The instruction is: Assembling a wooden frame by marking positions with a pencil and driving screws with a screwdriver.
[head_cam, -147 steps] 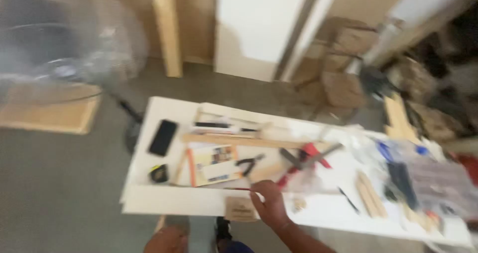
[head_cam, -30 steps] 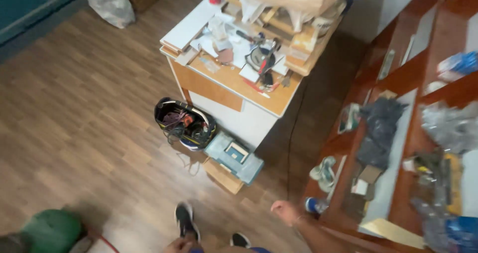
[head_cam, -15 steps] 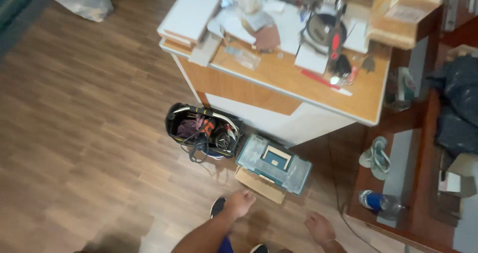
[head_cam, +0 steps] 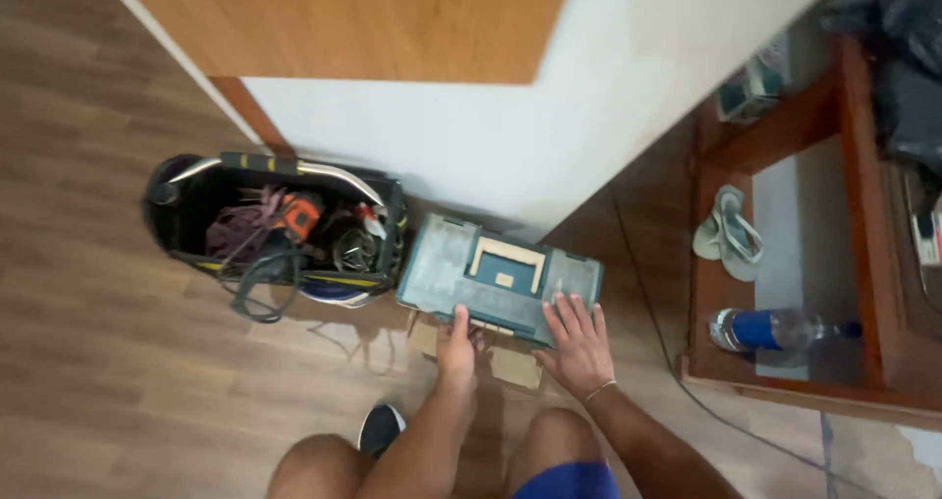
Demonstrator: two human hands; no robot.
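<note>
Toolbox (head_cam: 498, 278) on the wooden floor (head_cam: 108, 362), teal-grey plastic with a pale handle recessed in the lid, lid shut, parked right up against the base of a white cabinet (head_cam: 549, 136) with an orange-brown panel on top. Sitting partly over a flat bit of cardboard (head_cam: 514, 367) that pokes out from under its near edge.

Both hands on the near edge of that toolbox. Left hand (head_cam: 457, 350) at the front lip near the middle, fingers curled over the edge and thumb up, gripping the lip itself; can't tell if a latch is under there. Right hand (head_cam: 579, 342) spread flat, fingers fanned out and resting on the lid's near right corner, palm hanging off toward the floor. Thin bracelet on that wrist.

Just left of the toolbox, touching or nearly so: black open-top tool bag (head_cam: 275, 226) with a metal bar handle, stuffed with cables, something orange and some purple cloth; a cable loop spilling out onto the floor.

Well to the right of the toolbox: low reddish wooden shelf (head_cam: 863, 381) with a pair of grey-green flip-flops (head_cam: 731, 232) and a blue-labelled plastic bottle (head_cam: 775, 330) lying on its side.

Near side of the toolbox: bare knees, blue shorts, and a dark shoe (head_cam: 381, 426).
</note>
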